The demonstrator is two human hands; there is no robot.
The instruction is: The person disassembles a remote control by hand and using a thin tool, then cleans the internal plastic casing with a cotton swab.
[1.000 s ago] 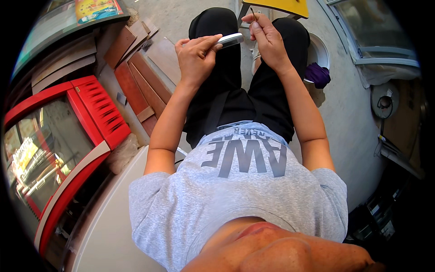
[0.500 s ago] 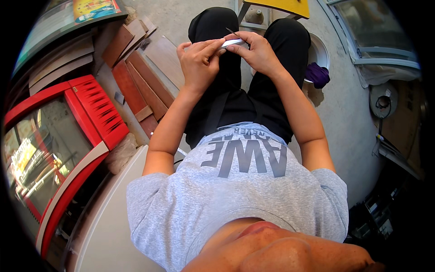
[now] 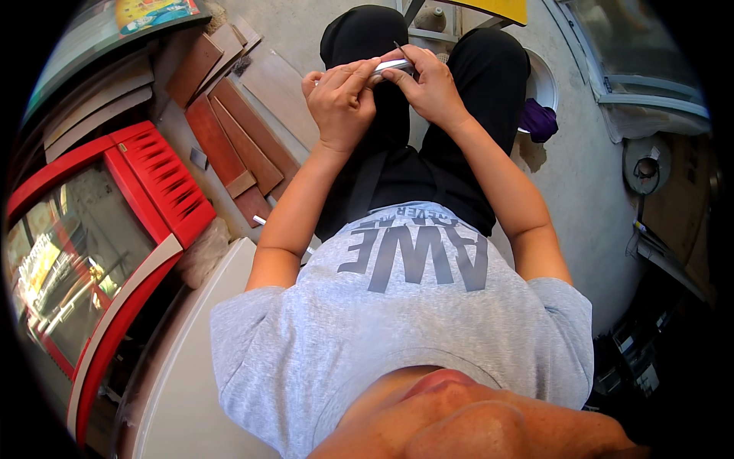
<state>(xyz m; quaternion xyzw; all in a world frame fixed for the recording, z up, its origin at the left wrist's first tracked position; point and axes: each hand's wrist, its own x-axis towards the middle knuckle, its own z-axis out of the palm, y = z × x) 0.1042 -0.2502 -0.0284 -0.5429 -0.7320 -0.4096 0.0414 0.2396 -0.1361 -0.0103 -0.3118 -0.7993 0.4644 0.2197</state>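
Both hands are raised over my knees around a small oblong silver-white object [image 3: 393, 66]. My left hand [image 3: 341, 103] has its fingers closed on the left part of that object. My right hand [image 3: 432, 89] grips its right part, with the thumb laid along it. A thin dark stick [image 3: 399, 47] sticks up from my right fingers; its lower end is hidden. My black-trousered knees [image 3: 489, 57] lie beneath and beside the hands.
Loose wooden boards [image 3: 229, 141] lie on the floor at left, near a red glass-fronted machine [image 3: 157, 172]. A pale board [image 3: 191, 344] is at lower left, a yellow stool [image 3: 497, 8] ahead. Right are a white basin [image 3: 544, 75] with purple cloth [image 3: 539, 122], and framed glass [image 3: 631, 53].
My right hand has moved left and down from holding the stick apart, and now meets my left hand on the silver-white object. My left hand has shifted slightly rightward.
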